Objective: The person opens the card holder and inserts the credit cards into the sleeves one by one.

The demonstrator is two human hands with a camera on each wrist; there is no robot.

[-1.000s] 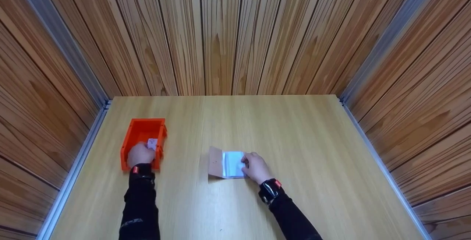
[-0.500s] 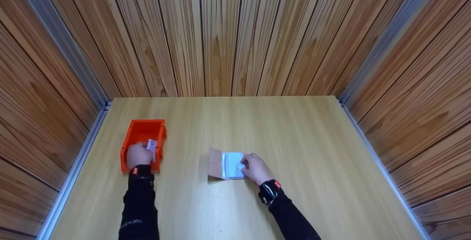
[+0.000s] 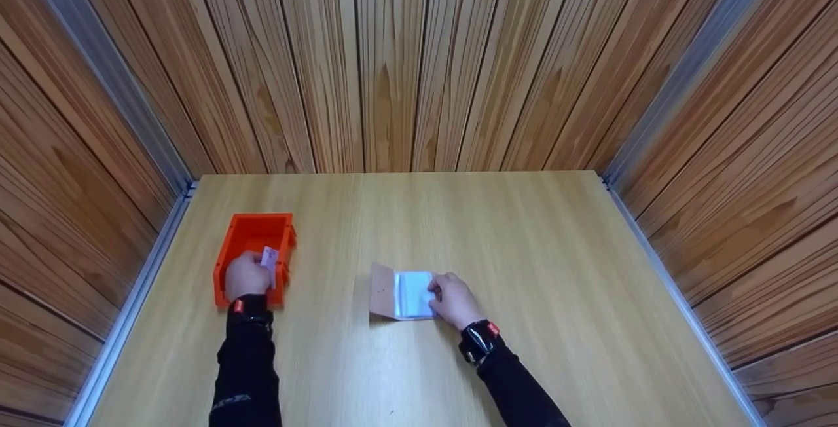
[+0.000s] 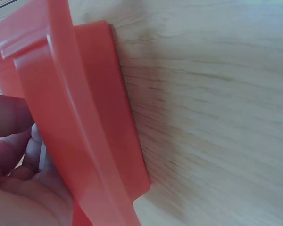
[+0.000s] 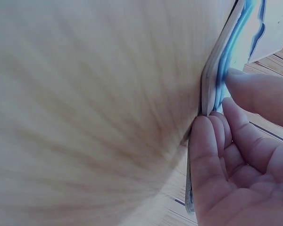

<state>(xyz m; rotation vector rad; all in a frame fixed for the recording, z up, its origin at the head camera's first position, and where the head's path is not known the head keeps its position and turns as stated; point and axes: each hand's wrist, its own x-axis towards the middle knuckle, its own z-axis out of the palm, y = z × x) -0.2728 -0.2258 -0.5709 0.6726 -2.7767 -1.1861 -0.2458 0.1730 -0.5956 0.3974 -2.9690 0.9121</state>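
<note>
In the head view my left hand (image 3: 247,275) reaches into an orange bin (image 3: 222,263) at the left. It holds a small, flat, whitish card (image 3: 269,263), tilted beside the bin's right wall. In the left wrist view the orange wall (image 4: 80,117) hides part of the fingers (image 4: 9,115) and most of the card. Mid-table lies an open, brown-covered booklet (image 3: 382,293) with a shiny blue-white inside. My right hand (image 3: 456,299) pinches the booklet's right edge. In the right wrist view the thumb (image 5: 254,92) lies on the blue layer (image 5: 221,75), with fingers at the edge.
A pale wooden table (image 3: 497,217) carries the bin and the booklet. Wood-plank walls (image 3: 386,67) stand at the back and both sides. Metal rails (image 3: 681,302) run along the table's side edges.
In the bin, the whitish card has turned more upright in my left hand, which has shifted slightly left. My right hand and the booklet look the same.
</note>
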